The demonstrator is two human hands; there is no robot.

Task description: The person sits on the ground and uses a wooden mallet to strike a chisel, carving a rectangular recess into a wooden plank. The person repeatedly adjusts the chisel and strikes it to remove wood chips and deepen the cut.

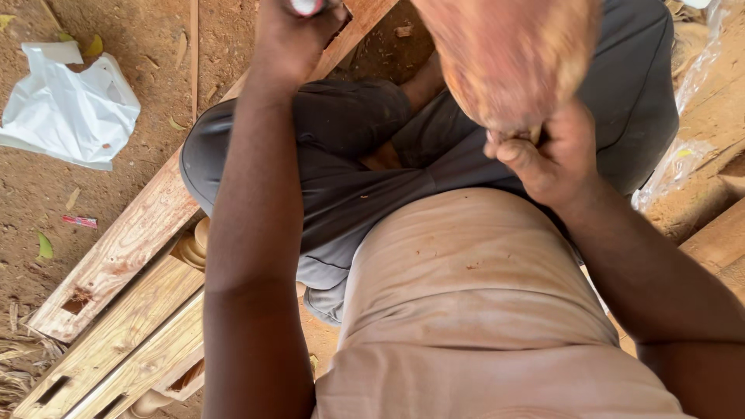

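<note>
Above the long wooden plank (147,233) that runs slantwise across the dirt ground (116,31), the person's left hand (291,35) is curled shut around a small pale object (305,6) — only its lower end shows at the top edge of the picture, so its kind cannot be told. The hand sits directly over the far end of the plank, where the wood passes under the person's bent leg in grey trousers (341,155).

To the right of the plank, beyond the knee, the right hand (547,155) is clenched, thumb and fingers pinching the lower edge of a blurred reddish-brown cloth (512,54) that hangs close to the camera and hides much of the lap.

Just beside the plank's near end lie more wooden frame pieces (132,341) with rectangular slots cut in them, and a turned wooden leg (194,244) touches the plank's edge. Well to the left of the plank — out on the bare dirt — lies a crumpled white plastic bag (70,109), with a small red wrapper (80,222) nearer the plank.
</note>
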